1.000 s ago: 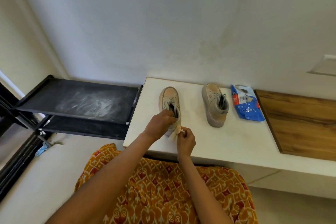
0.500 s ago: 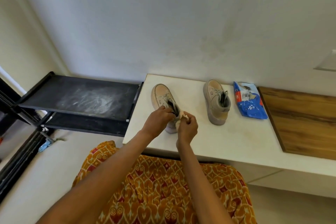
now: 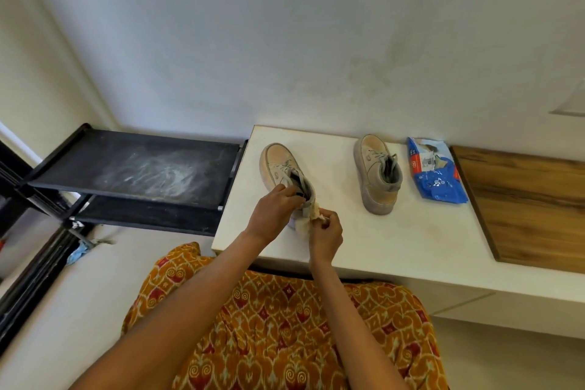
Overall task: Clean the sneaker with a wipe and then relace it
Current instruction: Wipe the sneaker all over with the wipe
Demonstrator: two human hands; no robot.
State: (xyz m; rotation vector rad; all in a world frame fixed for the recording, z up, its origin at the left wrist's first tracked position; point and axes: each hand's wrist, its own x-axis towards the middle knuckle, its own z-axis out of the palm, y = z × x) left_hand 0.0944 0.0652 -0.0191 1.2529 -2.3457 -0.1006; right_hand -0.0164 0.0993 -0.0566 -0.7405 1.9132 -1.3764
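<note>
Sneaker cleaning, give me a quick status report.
Left hand grips left sneaker at the collar. Right hand pinches wipe against its heel. Laces still threaded. Second sneaker and wipe pack stand apart; nothing blocking.

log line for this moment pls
step: wiping heel | left hand: holds sneaker | right hand: pinches wipe | laces: still in

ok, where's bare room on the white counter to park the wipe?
Bare patches: between the held sneaker and the second sneaker, and the near stretch of white counter before the wood panel. Crowded: the near-left corner, where left hand and right hand work the wipe; wipes packet crowds the second sneaker.
</note>
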